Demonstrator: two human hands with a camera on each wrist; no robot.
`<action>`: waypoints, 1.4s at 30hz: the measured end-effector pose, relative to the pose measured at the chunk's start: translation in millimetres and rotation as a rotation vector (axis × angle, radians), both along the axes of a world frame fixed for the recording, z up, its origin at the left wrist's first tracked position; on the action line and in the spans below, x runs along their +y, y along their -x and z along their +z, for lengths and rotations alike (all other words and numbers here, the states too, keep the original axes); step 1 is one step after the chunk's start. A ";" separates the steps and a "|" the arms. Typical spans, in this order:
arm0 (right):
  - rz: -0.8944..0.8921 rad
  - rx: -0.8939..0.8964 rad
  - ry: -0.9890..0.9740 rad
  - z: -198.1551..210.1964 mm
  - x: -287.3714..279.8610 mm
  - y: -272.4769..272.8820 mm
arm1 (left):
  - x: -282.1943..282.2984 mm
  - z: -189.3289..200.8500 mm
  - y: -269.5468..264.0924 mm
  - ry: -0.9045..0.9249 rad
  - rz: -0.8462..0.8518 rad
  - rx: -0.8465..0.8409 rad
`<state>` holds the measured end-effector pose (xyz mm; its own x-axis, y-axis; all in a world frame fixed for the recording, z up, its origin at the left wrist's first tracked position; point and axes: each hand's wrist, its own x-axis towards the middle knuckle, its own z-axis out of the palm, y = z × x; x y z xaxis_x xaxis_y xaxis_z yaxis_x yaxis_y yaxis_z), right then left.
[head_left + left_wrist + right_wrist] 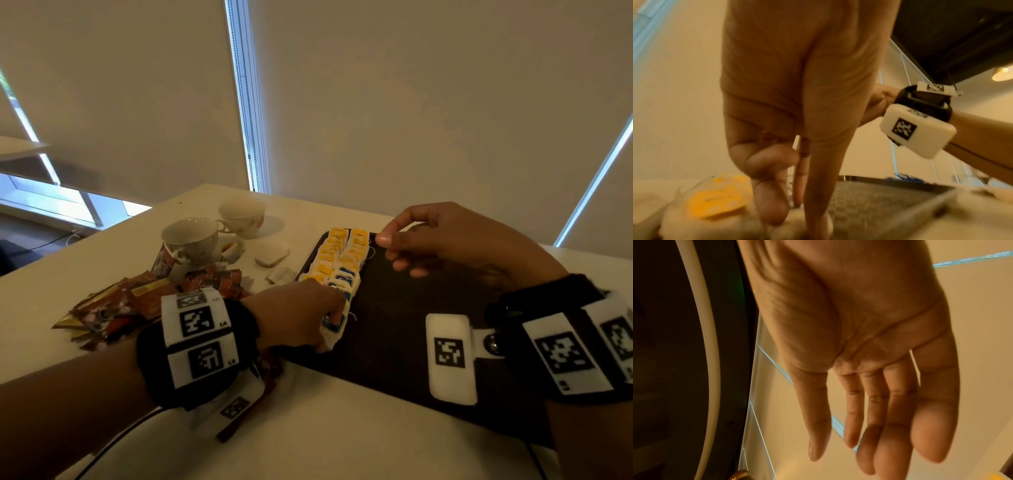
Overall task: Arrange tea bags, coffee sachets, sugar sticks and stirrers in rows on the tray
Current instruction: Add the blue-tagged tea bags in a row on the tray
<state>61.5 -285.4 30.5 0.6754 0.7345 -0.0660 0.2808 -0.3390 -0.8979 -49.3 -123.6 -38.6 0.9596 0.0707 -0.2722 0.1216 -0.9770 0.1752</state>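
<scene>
Head view shows a dark tray [404,308] on the pale table [325,428]. Two rows of tea bags [339,260] lie along the tray's left side, yellow labels far, blue ones near. The left hand [298,315] has its fingers curled down on the nearest tea bag [334,325], pinching it at the row's end. The right hand [455,240] hovers above the tray with fingers relaxed and holds nothing. Coffee sachets [137,301] lie in a heap left of the tray, near two cups [191,240].
</scene>
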 end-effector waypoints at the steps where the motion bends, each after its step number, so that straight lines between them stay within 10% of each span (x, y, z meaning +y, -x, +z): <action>1: 0.003 -0.001 -0.002 0.7 -0.2 -0.2 | 2.9 6.7 -0.4 0.036 0.016 0.021; 7: -0.008 -0.007 -0.014 5.0 -5.2 -5.3 | 66.1 66.7 -14.2 0.134 0.218 -0.247; 15: -0.047 0.001 0.017 1.8 -4.0 -8.8 | 130.6 32.2 -59.1 0.003 0.329 0.008; 31: -0.064 -0.006 -0.025 15.8 -19.1 -0.9 | 111.2 34.6 -63.3 0.055 0.327 0.040; 42: -0.010 -0.007 -0.086 23.0 -20.2 7.2 | 73.5 30.6 -49.4 -0.383 0.140 0.196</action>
